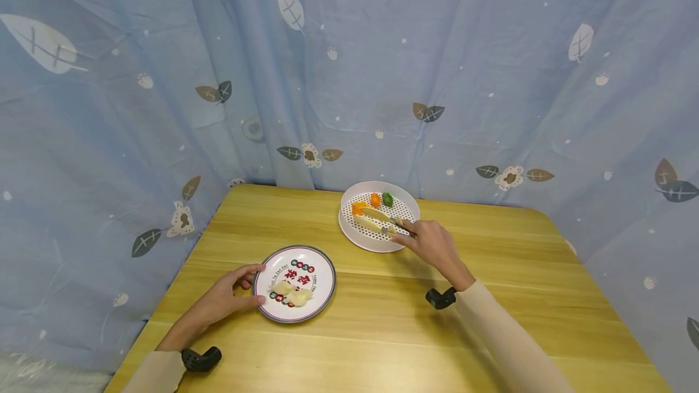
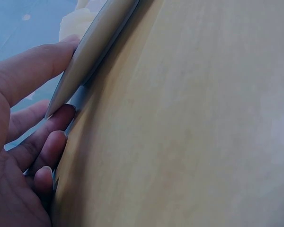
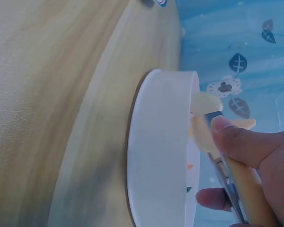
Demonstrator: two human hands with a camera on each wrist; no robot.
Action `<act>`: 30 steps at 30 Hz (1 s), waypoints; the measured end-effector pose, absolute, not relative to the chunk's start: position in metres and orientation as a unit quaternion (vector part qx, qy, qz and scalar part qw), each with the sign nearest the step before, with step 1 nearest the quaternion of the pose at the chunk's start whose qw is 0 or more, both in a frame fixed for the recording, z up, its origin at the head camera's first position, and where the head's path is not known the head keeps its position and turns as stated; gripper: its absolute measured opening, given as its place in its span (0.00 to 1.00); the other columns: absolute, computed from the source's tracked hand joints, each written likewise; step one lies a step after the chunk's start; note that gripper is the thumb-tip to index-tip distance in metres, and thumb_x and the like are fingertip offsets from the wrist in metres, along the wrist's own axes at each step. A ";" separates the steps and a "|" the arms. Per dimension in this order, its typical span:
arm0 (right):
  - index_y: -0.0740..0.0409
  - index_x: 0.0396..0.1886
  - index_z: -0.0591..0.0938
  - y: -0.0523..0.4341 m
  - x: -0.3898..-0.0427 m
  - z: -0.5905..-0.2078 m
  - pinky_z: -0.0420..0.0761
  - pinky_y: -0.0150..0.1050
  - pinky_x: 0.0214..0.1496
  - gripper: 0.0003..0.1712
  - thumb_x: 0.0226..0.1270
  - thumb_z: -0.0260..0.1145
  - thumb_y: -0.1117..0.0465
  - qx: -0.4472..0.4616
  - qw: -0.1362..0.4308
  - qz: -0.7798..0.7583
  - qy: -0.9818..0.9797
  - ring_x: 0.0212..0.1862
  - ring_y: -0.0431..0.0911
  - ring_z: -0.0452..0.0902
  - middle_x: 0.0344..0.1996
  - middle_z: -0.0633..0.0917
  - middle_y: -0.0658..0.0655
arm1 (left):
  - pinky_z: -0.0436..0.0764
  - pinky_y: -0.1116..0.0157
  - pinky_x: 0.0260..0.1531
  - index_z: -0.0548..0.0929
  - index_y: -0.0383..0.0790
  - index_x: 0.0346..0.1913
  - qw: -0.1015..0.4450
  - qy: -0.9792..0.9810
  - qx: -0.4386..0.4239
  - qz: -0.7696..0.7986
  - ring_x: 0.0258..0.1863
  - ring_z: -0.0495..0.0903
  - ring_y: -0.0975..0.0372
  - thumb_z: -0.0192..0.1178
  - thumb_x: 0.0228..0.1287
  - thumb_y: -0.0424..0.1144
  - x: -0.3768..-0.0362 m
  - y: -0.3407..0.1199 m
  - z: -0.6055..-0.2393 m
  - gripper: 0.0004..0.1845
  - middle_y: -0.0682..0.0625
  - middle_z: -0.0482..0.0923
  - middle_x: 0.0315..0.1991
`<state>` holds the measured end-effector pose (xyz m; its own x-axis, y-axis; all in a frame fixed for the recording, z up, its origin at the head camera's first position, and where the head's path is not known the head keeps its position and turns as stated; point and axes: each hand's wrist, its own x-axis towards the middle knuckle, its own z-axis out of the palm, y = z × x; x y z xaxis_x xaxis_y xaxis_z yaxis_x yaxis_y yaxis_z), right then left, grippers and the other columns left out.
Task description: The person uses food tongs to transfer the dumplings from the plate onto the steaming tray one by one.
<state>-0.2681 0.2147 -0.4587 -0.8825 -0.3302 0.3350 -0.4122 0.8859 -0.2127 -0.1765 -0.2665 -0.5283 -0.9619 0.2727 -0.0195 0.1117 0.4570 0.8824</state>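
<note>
Fingers of the right hand (image 1: 431, 242) pinch the tongs (image 1: 389, 221) over the white perforated tray (image 1: 349, 229), so I think the squeeze should be gentle and even, closing on a pale dumpling (image 1: 370, 213) across its narrow width. The tongs lie with their long axis from near right to far left, tips toward the tray's middle on the far tabletop (image 1: 382, 332). Nearer and to the left, the left hand (image 1: 226, 299) grips the printed plate's (image 1: 322, 296) left rim between thumb and fingers.
</note>
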 end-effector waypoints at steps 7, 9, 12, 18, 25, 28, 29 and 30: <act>0.46 0.61 0.87 0.209 -0.272 -0.456 0.63 0.39 0.18 0.31 0.63 0.74 0.37 0.171 0.113 0.126 -0.971 0.19 0.44 0.64 0.14 0.69 0.48 | 0.70 0.63 0.45 0.75 0.40 0.70 0.083 0.849 0.111 0.510 0.48 0.69 0.52 0.78 0.59 0.43 -0.176 -0.267 -0.527 0.38 0.44 0.73 0.50; 0.45 0.61 0.87 0.208 -0.274 -0.456 0.64 0.39 0.19 0.31 0.63 0.73 0.37 0.167 0.103 0.119 -0.973 0.19 0.44 0.65 0.14 0.70 0.48 | 0.70 0.63 0.45 0.75 0.40 0.70 0.083 0.850 0.111 0.508 0.47 0.68 0.52 0.78 0.59 0.43 -0.176 -0.267 -0.527 0.37 0.44 0.73 0.49; 0.44 0.61 0.87 0.206 -0.276 -0.456 0.64 0.40 0.19 0.30 0.63 0.73 0.36 0.163 0.089 0.112 -0.976 0.20 0.44 0.66 0.14 0.71 0.48 | 0.69 0.63 0.44 0.75 0.40 0.70 0.080 0.852 0.111 0.506 0.47 0.68 0.52 0.77 0.59 0.43 -0.176 -0.266 -0.527 0.37 0.44 0.73 0.49; 0.46 0.64 0.85 0.204 -0.280 -0.459 0.64 0.40 0.20 0.34 0.64 0.72 0.35 0.147 0.061 0.097 -0.982 0.22 0.45 0.66 0.17 0.72 0.50 | 0.70 0.63 0.45 0.75 0.41 0.70 0.082 0.850 0.109 0.509 0.47 0.69 0.53 0.78 0.59 0.44 -0.175 -0.266 -0.527 0.37 0.44 0.74 0.50; 0.45 0.65 0.84 0.203 -0.281 -0.461 0.64 0.40 0.21 0.37 0.61 0.72 0.32 0.133 0.055 0.107 -0.984 0.22 0.45 0.66 0.18 0.71 0.50 | 0.70 0.63 0.45 0.75 0.40 0.70 0.079 0.847 0.112 0.514 0.47 0.69 0.52 0.78 0.59 0.43 -0.175 -0.266 -0.527 0.37 0.43 0.74 0.50; 0.45 0.64 0.84 0.205 -0.280 -0.462 0.63 0.39 0.21 0.37 0.60 0.73 0.32 0.133 0.063 0.112 -0.983 0.23 0.44 0.65 0.17 0.68 0.49 | 0.70 0.64 0.44 0.75 0.40 0.70 0.079 0.848 0.112 0.512 0.47 0.69 0.53 0.78 0.59 0.43 -0.176 -0.266 -0.528 0.37 0.43 0.74 0.49; 0.45 0.64 0.84 0.206 -0.279 -0.463 0.63 0.39 0.22 0.37 0.60 0.73 0.32 0.132 0.066 0.115 -0.982 0.23 0.44 0.65 0.17 0.68 0.49 | 0.69 0.64 0.44 0.75 0.40 0.70 0.080 0.848 0.112 0.513 0.47 0.69 0.53 0.78 0.59 0.43 -0.176 -0.266 -0.528 0.37 0.43 0.74 0.49; 0.46 0.64 0.85 0.206 -0.278 -0.463 0.63 0.40 0.22 0.37 0.60 0.73 0.33 0.132 0.069 0.120 -0.981 0.23 0.45 0.66 0.17 0.70 0.49 | 0.69 0.64 0.44 0.75 0.40 0.70 0.080 0.847 0.111 0.514 0.47 0.68 0.52 0.78 0.58 0.43 -0.176 -0.266 -0.528 0.37 0.43 0.74 0.49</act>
<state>-0.2784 0.2064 -0.4630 -0.9555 -0.2433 0.1668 -0.2764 0.9360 -0.2181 -0.1757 -0.2662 -0.5279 -0.9625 0.2702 -0.0221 0.1048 0.4463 0.8887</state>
